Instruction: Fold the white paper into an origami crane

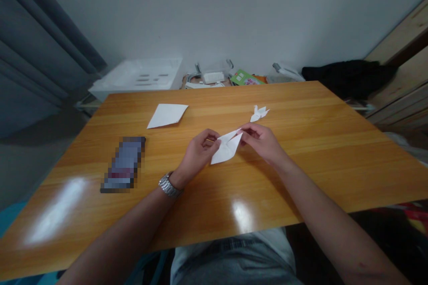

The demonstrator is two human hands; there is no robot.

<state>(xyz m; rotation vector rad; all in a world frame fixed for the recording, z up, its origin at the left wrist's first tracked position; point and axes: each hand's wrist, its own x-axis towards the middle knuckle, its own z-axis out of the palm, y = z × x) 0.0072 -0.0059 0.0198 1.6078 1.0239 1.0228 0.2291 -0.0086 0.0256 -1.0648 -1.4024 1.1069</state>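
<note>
A partly folded white paper (226, 148) is held just above the wooden table (301, 164) near its middle. My left hand (198, 152) pinches the paper's left edge; a metal watch sits on that wrist. My right hand (260, 140) pinches the paper's upper right tip. A finished small white paper figure (259, 113) lies on the table just beyond my right hand. A flat white sheet (167, 115) lies farther left.
A phone (124, 164) lies on the table at the left. Behind the table stand a white plastic tray (140, 76), cables, a green booklet (246, 78) and a black cloth (347, 74). Grey curtain at the left, wooden furniture at the right.
</note>
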